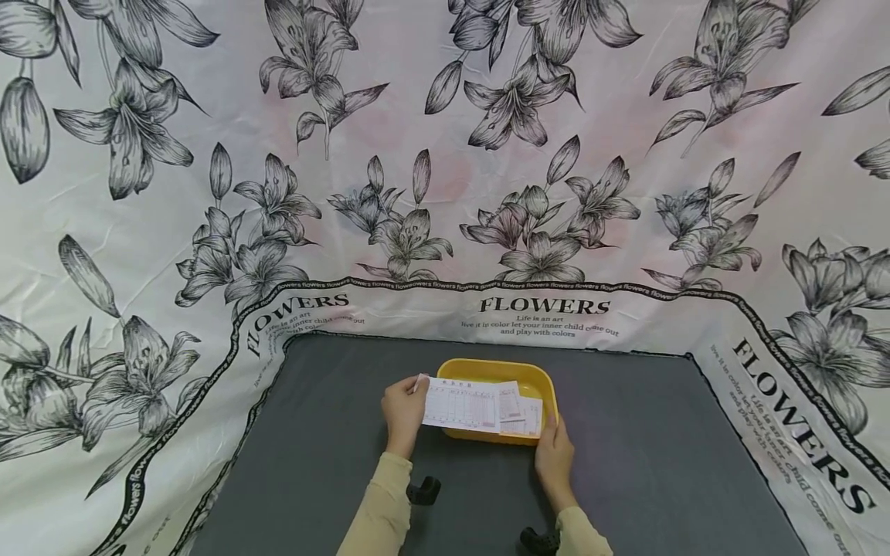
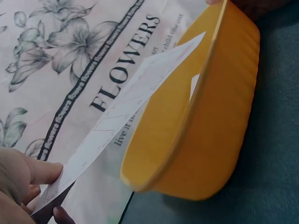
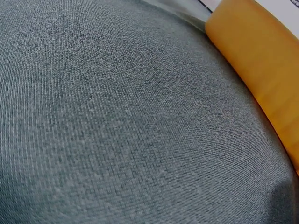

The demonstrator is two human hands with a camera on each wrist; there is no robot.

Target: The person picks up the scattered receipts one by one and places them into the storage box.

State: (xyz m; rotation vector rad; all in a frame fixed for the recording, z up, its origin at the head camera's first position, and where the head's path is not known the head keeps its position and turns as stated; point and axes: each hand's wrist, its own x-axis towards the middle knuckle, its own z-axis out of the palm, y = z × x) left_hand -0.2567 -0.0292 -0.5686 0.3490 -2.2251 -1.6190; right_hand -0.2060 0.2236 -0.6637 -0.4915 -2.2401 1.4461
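My left hand [image 1: 404, 415] pinches the left end of a white printed paper slip [image 1: 460, 405] between thumb and fingers. The slip slants over the yellow plastic basket [image 1: 497, 370], its far end above the opening in the left wrist view. Further printed slips [image 1: 530, 419] show at the basket's right side, partly covered by the held one. At the basket's front right corner my right hand [image 1: 555, 455] grips the wall, with a fingertip on the rim in the left wrist view. The right wrist view catches only the basket's outer wall [image 3: 261, 60], not the hand's grip.
The basket stands on a dark grey cloth surface [image 1: 334, 448]. Behind and to the sides rises a white flower-printed sheet [image 1: 403, 193] with a black lettered border. Black wrist mounts [image 1: 424, 491] sit on both forearms.
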